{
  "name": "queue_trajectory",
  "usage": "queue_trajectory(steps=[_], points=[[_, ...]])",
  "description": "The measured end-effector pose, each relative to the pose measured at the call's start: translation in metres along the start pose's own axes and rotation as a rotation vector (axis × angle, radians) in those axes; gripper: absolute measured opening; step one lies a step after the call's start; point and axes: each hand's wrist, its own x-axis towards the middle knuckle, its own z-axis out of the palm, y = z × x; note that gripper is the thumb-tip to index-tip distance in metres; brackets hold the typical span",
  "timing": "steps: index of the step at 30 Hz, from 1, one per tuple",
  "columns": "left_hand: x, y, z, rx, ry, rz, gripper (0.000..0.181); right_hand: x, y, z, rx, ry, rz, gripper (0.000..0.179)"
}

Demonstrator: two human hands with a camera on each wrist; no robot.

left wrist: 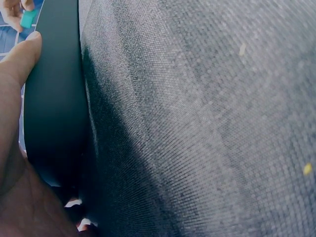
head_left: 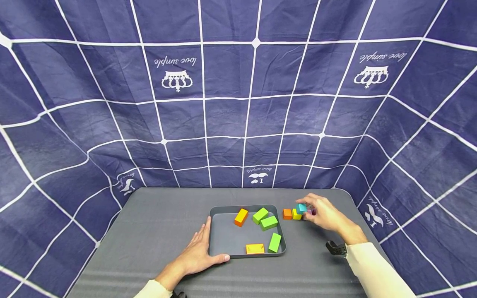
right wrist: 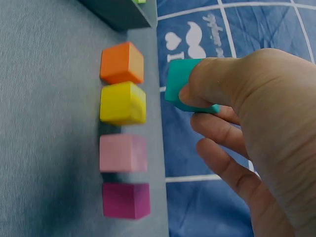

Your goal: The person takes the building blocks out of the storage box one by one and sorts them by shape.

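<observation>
My right hand [head_left: 323, 212] pinches a teal cube [right wrist: 183, 85] between thumb and fingers, raised over a row of small cubes. In the right wrist view that row runs from an orange cube [right wrist: 121, 63] through a yellow cube [right wrist: 122, 103] and a pink cube [right wrist: 122, 153] to a magenta cube [right wrist: 126, 200]. At the near left corner of a dark grey tray [head_left: 227, 238], my left hand [head_left: 197, 252] rests against the rim with its fingers straight. Inside the tray lie several green blocks [head_left: 269, 223], an orange block [head_left: 241, 217] and a yellow-orange block [head_left: 255, 248].
A grey cloth-covered table [head_left: 167, 219] bears everything. Behind it and along both sides hangs a dark blue curtain [head_left: 227, 120] with white lines. The tray's right wall stands just left of the cube row.
</observation>
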Motion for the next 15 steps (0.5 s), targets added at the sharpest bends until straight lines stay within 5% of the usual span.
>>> queue_trajectory(steps=[15], points=[[0.000,0.000,-0.001,-0.009,-0.003,0.001,0.153,-0.020,0.030,-0.007,0.022,0.020,0.101,0.047]])
